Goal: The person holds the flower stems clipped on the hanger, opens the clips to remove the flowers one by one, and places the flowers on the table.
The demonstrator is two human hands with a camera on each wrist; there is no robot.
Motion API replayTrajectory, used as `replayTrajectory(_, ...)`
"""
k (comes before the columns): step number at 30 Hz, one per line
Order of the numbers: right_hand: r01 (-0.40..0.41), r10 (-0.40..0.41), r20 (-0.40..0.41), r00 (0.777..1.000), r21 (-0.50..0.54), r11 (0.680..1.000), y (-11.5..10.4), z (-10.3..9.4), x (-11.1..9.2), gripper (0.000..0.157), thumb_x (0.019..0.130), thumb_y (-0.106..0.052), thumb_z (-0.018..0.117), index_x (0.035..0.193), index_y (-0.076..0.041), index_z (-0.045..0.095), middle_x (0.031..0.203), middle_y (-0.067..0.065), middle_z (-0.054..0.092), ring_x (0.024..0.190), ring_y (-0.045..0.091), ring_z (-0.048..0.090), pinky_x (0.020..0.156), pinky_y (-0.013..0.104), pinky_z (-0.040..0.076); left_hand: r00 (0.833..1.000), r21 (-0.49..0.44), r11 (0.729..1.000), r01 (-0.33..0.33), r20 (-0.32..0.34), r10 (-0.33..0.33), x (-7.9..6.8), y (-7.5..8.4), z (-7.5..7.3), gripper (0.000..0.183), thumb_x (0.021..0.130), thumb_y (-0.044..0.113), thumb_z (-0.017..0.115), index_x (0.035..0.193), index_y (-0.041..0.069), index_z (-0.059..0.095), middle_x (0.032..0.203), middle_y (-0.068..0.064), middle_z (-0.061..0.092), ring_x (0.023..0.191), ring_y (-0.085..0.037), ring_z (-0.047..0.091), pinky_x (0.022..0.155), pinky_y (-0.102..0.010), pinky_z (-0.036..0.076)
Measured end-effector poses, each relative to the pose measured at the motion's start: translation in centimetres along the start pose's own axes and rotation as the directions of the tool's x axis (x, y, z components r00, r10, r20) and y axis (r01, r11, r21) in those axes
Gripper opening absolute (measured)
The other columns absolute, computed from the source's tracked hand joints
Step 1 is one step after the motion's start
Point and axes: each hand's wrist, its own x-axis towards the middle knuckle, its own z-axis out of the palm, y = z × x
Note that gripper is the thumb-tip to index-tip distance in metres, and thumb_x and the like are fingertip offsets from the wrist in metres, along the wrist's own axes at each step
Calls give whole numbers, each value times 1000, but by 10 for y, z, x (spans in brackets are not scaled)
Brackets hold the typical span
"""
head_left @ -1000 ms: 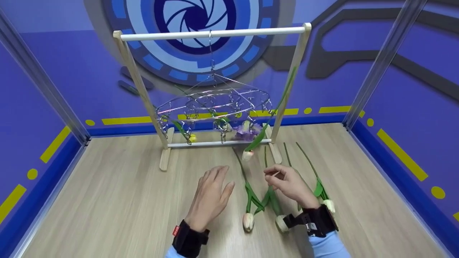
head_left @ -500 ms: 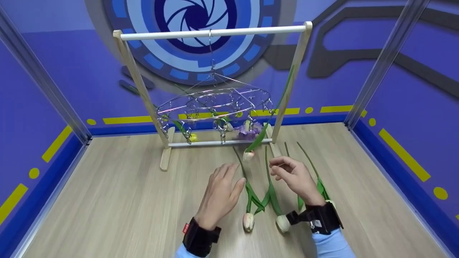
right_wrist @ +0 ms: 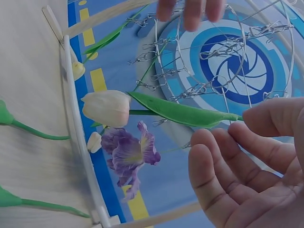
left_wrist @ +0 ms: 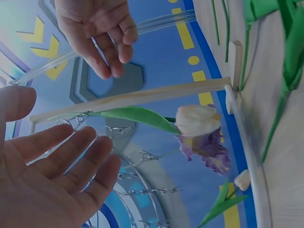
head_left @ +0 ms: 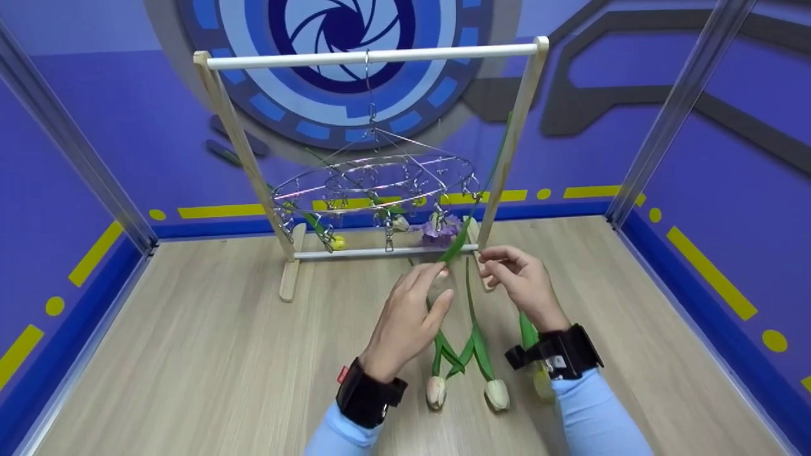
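Observation:
A tulip (right_wrist: 105, 108), cream with a pink tinge, hangs head down by its stem from the right side of a round metal clip hanger (head_left: 389, 240). My left hand (head_left: 408, 316) has loosely extended fingers and overlaps the tulip's head in the head view; the left wrist view shows its palm with nothing in it. My right hand (head_left: 523, 285) is just right of the tulip's long green leaf (head_left: 457, 240), fingers loosely bent and thumb apart. In the right wrist view its thumb overlaps the stem end of the leaf, while the left wrist view shows a gap between them.
The hanger hooks over a wooden rack's white top rod (head_left: 380, 58). A purple flower (head_left: 440, 231), a yellow flower (head_left: 338, 242) and a white flower (head_left: 400, 223) also hang there. Two tulips (head_left: 436, 391) lie in front; another pale flower (head_left: 543, 383) is partly behind my right wrist.
Both hands have moved forward to the rack, the left also to the right, up to the hanging tulip's head. The tulip's stem now leans slightly less to the right; the tulips on the table lie still.

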Motion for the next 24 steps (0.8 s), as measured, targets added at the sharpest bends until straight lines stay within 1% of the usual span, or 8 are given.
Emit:
replayTrajectory(2,9,-9,0,1000,-6,1000,-1,1,6,21,102,-2,60,120,6,68,114,23,68,86,14,68,73,27,58,1000,0,1000,-12,11,12,8,3,-1,43,107,22,58,144,2,56,135,-12,63,121,-23,61,102,-42,51)
replayTrajectory(5,28,-28,-4,1000,15,999,-3,4,14,21,102,-1,60,119,8,67,114,25,68,86,12,68,73,25,56,999,5,1000,-29,20,29,20,4,0,45,106,21,58,145,-1,55,135,-14,62,119,-24,62,103,-41,51)
replayTrajectory(9,42,-42,-13,999,28,999,-6,7,23,23,102,-2,61,121,9,66,113,23,69,85,12,67,73,24,56,998,90,994,-65,24,63,35,5,4,45,106,20,59,144,-2,55,136,-15,61,121,-26,61,104,-41,50)
replayTrajectory(12,50,-50,-8,999,3,999,-9,8,29,26,103,-5,61,125,7,65,117,22,67,87,12,68,73,24,56,995,178,979,-94,34,90,45,6,6,44,106,20,59,144,-2,55,136,-16,61,125,-29,59,105,-42,49)
replayTrajectory(15,64,-64,-5,998,4,998,-10,10,35,26,103,-5,61,126,6,64,120,25,66,86,10,69,73,23,55,994,215,971,-105,48,97,54,6,7,44,106,21,58,145,0,55,139,-17,60,129,-30,58,110,-43,46)
replayTrajectory(18,73,-73,-11,997,26,997,-12,13,42,26,102,-3,60,126,7,63,118,27,66,82,8,70,71,24,55,995,209,973,-95,56,85,62,6,8,45,106,21,57,146,-1,54,143,-19,58,135,-32,54,115,-44,41)
replayTrajectory(21,71,-71,-19,997,42,997,-14,15,47,28,101,0,59,128,8,62,118,28,66,79,7,68,68,24,55,997,185,980,-67,54,58,69,4,9,46,107,21,57,148,-1,52,145,-20,56,137,-33,53,116,-45,41)
replayTrajectory(24,62,-62,-17,998,40,997,-15,18,49,33,101,0,58,133,9,59,123,28,64,81,6,67,67,22,54,999,141,989,-39,34,35,76,4,10,47,106,20,57,148,-2,51,144,-20,57,136,-34,53,115,-45,41)
